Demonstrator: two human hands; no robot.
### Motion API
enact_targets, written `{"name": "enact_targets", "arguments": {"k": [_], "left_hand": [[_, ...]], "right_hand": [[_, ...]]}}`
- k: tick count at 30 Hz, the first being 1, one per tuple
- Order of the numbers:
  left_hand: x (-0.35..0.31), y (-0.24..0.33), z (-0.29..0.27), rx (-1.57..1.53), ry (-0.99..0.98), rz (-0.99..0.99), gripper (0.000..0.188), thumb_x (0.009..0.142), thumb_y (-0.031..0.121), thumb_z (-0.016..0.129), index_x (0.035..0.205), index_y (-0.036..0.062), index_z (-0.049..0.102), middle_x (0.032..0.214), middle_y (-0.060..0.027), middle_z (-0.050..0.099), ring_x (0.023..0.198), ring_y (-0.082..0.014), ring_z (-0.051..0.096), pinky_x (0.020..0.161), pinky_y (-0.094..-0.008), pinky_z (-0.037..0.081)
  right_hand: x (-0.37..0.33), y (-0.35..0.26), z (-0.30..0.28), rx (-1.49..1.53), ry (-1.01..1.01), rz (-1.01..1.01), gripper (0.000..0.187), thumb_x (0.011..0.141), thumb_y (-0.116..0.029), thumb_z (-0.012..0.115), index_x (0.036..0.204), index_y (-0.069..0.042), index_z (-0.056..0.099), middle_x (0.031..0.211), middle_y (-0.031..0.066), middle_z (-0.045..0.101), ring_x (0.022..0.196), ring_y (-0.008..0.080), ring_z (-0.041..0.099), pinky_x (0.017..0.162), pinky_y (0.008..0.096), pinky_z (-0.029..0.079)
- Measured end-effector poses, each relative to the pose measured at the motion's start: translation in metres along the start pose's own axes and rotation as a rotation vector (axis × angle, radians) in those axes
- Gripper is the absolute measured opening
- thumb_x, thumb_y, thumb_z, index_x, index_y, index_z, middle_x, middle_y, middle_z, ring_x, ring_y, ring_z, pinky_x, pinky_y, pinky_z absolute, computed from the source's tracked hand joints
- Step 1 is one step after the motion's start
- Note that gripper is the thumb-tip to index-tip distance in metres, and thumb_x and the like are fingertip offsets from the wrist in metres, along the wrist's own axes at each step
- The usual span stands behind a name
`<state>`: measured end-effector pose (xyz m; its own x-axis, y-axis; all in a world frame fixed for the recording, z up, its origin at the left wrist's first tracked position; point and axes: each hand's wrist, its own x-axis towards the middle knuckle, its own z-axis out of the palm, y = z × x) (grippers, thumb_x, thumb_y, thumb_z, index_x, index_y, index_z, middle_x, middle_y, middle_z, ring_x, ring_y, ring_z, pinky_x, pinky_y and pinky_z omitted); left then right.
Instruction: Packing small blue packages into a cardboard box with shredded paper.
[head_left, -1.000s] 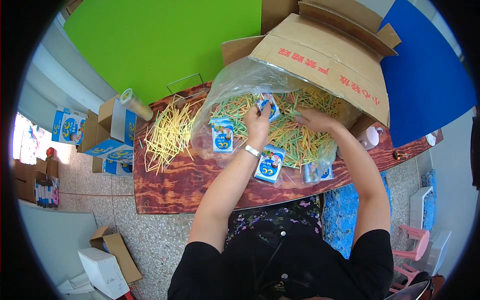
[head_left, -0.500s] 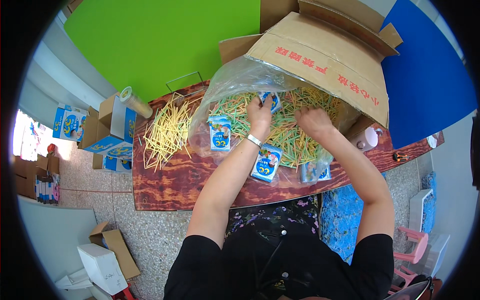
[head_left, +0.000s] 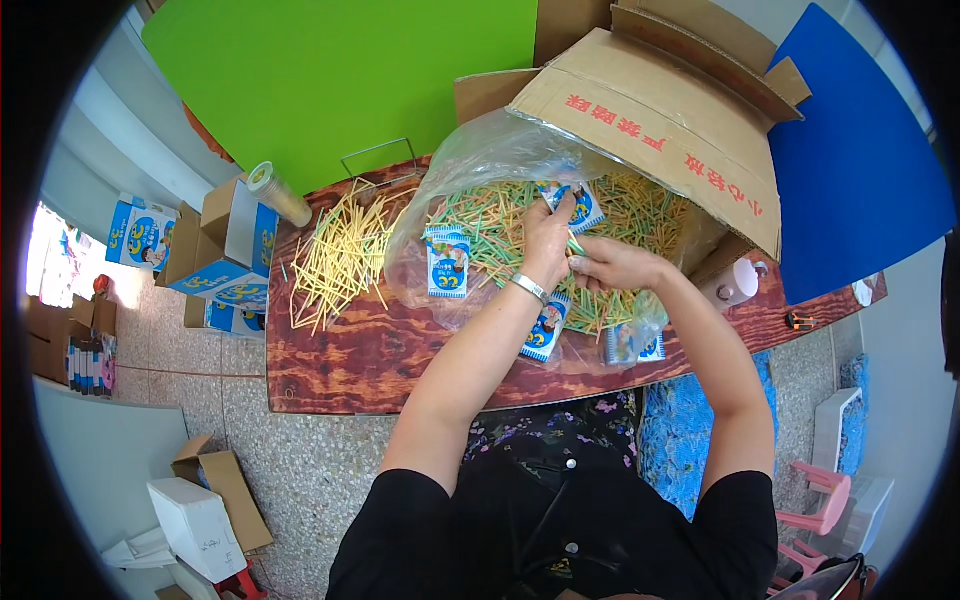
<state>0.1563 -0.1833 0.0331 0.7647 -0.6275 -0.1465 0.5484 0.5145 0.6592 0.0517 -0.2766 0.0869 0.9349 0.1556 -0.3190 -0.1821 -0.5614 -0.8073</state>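
My left hand [head_left: 543,240] grips a small blue-and-white packet [head_left: 583,210] above a heap of short pastel candy-like sticks [head_left: 480,215]. Close against it, my right hand [head_left: 618,265] is closed with its fingertips at the packet's lower end. A few coloured sticks [head_left: 574,245] show between the two hands. The heap lies in a clear plastic bag [head_left: 460,155] that spills from a tipped cardboard box [head_left: 650,110]. Similar packets lie around the heap: one at the left [head_left: 447,262], one below my left wrist [head_left: 546,328], partly covered by the forearm, and others under plastic at the right.
A pile of longer yellow sticks [head_left: 345,250] lies on the red-brown wooden table [head_left: 340,370], beside a clear tub [head_left: 279,195]. Blue-and-white cartons [head_left: 225,250] stand at the left edge. Toward the right are a white cup [head_left: 737,283] and a small orange-and-black tool [head_left: 800,321].
My right hand has moved left from the heap to meet my left hand, with sticks now between them. My left hand and its packet have shifted slightly right.
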Motion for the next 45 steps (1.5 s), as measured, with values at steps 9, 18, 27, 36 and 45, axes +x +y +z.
{"name": "enact_targets", "arguments": {"k": [9,18,27,36,45], "left_hand": [[-0.028,-0.006,-0.03,0.101,0.209,0.203,0.015,0.098,0.014,0.058,0.106,0.0024,0.062,0.095,-0.0035,0.066,0.08,-0.0121,0.061,0.07,-0.0288,0.052],[-0.046,-0.014,-0.031,-0.091,0.324,-0.029,0.026,0.098,0.032,0.059,0.084,0.0098,0.059,0.067,0.0023,0.053,0.057,-0.0093,0.049,0.053,-0.027,0.043],[-0.066,0.035,-0.068,0.283,0.11,0.246,0.01,0.09,0.009,0.069,0.094,-0.0001,0.067,0.089,-0.001,0.068,0.071,-0.0036,0.056,0.063,-0.0222,0.045],[-0.097,0.028,-0.115,0.654,-0.007,0.209,0.029,0.082,0.01,0.077,0.065,0.0054,0.053,0.064,0.0055,0.054,0.057,-0.0001,0.04,0.048,-0.0204,0.031],[-0.107,0.03,-0.118,0.663,-0.027,0.202,0.025,0.084,0.01,0.075,0.069,0.0054,0.056,0.066,0.0069,0.054,0.059,0.0013,0.041,0.048,-0.0188,0.032]], "right_hand": [[0.0,-0.008,0.042,0.951,0.579,-0.284,0.023,0.104,-0.029,0.044,0.111,-0.008,0.048,0.086,0.0014,0.058,0.075,0.0106,0.058,0.068,0.0259,0.048],[0.032,-0.01,0.125,0.61,0.974,-0.34,0.02,0.103,-0.019,0.044,0.113,-0.002,0.046,0.1,0.0062,0.057,0.096,0.0139,0.053,0.092,0.0294,0.041],[-0.011,0.016,-0.003,0.22,0.661,-0.047,0.028,0.103,-0.027,0.044,0.118,-0.003,0.046,0.094,0.0115,0.062,0.084,0.0191,0.062,0.072,0.0336,0.05],[0.029,0.038,-0.016,-0.434,0.246,0.425,0.054,0.098,-0.044,0.032,0.12,-0.001,0.057,0.125,0.0245,0.058,0.118,0.0385,0.054,0.102,0.045,0.04],[0.039,0.072,-0.013,-0.987,0.258,0.182,0.046,0.097,-0.038,0.033,0.121,-0.008,0.058,0.127,0.0183,0.059,0.121,0.0313,0.052,0.11,0.0441,0.033]]}}
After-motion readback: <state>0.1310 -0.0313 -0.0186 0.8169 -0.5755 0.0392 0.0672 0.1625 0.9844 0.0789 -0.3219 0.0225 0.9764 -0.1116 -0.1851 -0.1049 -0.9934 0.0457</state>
